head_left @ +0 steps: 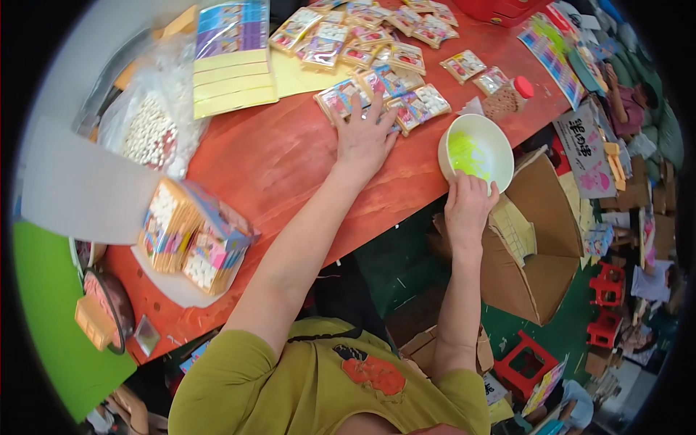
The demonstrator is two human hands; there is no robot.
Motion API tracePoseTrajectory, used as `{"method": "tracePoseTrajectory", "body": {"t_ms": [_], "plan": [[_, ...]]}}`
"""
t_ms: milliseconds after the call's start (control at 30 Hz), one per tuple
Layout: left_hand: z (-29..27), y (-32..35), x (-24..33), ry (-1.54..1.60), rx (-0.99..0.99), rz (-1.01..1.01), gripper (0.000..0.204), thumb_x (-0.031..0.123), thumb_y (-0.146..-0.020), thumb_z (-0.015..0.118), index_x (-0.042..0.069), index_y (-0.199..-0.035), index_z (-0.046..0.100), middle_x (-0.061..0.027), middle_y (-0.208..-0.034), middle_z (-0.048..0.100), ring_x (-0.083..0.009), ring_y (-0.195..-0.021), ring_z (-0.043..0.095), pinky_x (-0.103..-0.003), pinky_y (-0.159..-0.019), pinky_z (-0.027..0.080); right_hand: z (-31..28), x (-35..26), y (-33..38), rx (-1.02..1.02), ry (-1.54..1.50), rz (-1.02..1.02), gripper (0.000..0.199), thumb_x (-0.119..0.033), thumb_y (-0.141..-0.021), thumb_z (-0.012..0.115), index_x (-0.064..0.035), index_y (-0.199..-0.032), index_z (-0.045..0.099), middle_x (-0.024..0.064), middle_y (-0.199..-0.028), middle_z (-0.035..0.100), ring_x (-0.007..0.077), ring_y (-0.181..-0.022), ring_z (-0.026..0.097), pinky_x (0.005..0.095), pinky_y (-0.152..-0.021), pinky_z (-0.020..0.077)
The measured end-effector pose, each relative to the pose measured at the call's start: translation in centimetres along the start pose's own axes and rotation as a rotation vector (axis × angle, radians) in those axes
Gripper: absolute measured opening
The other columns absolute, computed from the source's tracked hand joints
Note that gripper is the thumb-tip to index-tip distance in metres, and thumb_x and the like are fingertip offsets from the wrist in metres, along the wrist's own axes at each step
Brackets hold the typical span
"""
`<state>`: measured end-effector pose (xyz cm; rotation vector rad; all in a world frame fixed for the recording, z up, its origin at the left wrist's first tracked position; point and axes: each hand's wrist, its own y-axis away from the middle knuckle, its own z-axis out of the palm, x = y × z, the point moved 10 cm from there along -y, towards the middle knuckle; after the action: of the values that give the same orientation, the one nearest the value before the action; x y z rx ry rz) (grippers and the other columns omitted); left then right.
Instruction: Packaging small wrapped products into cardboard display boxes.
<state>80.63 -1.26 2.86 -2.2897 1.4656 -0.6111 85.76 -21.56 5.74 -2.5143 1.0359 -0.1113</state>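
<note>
My left hand (362, 142) lies with fingers spread on a row of small clear-wrapped packets (388, 93), which show white pieces and coloured printed cards. It presses on them from above and grips none. My right hand (470, 210) reaches over the near rim of a white bowl (505, 156), its fingers bent together inside. Bright yellow-green thin pieces (467, 154) lie in the bowl beside the fingertips. Whether the fingers pinch any of these pieces is hidden. The bowl stands at the edge of the red table (268, 156).
More wrapped packets (362, 36) are heaped at the far side. A bag of white pellets (148, 134), yellow card sheets (232, 80) and stacked packets (196, 239) stand left. Near the bowl are a red-lidded jar (507, 101) and, below, an open carton (536, 246). Red stools (525, 362) stand on the floor.
</note>
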Motion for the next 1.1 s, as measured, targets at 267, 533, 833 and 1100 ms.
{"method": "tracePoseTrajectory", "body": {"t_ms": [267,533,833,1100], "plan": [[-8.2,13.3,-4.6,-0.12,-0.088,-0.14,0.051,0.042,-0.092,0.068,0.028,-0.14,0.056,-0.0181,-0.148,0.044,-0.0425,-0.137,0.039,-0.074,-0.103,0.032,1.4,-1.9,0.6,0.03,0.061,-0.118,0.023,-0.015,-0.097,0.06,-0.0075,-0.118,0.064,0.0117,-0.103,0.068,0.0289,-0.106,0.062,0.0556,-0.11,0.0335],[-13.6,21.9,-3.2,-0.108,-0.136,-0.189,0.061,0.046,-0.092,0.067,0.019,-0.144,0.053,-0.0225,-0.15,0.043,-0.042,-0.135,0.042,-0.067,-0.101,0.035,-4.4,-7.0,3.6,0.3,-0.053,-0.053,0.042,-0.024,-0.094,0.069,-0.0056,-0.13,0.06,0.0181,-0.114,0.065,0.0338,-0.11,0.063,0.0513,-0.099,0.0453],[-14.4,19.3,-5.5,0.137,0.01,-0.298,0.05,0.025,-0.094,0.064,0.003,-0.137,0.053,-0.0249,-0.149,0.044,-0.0413,-0.131,0.048,-0.055,-0.101,0.039,2.4,-17.2,4.4,-0.297,-0.364,0.238,0.081,-0.054,-0.087,0.071,0.0004,-0.14,0.041,0.0298,-0.122,0.061,0.0435,-0.115,0.062,0.0563,-0.093,0.0464],[-12.0,16.6,-13.4,0.269,-0.098,-0.808,0.059,0.025,-0.085,0.076,0.005,-0.136,0.055,-0.0183,-0.125,0.065,-0.0364,-0.13,0.05,-0.053,-0.107,0.038,5.6,-15.9,4.0,-0.256,-0.896,0.311,0.076,-0.034,-0.088,0.077,0.0046,-0.143,0.041,0.0216,-0.118,0.067,0.0332,-0.107,0.068,0.0432,-0.086,0.0537]]}}
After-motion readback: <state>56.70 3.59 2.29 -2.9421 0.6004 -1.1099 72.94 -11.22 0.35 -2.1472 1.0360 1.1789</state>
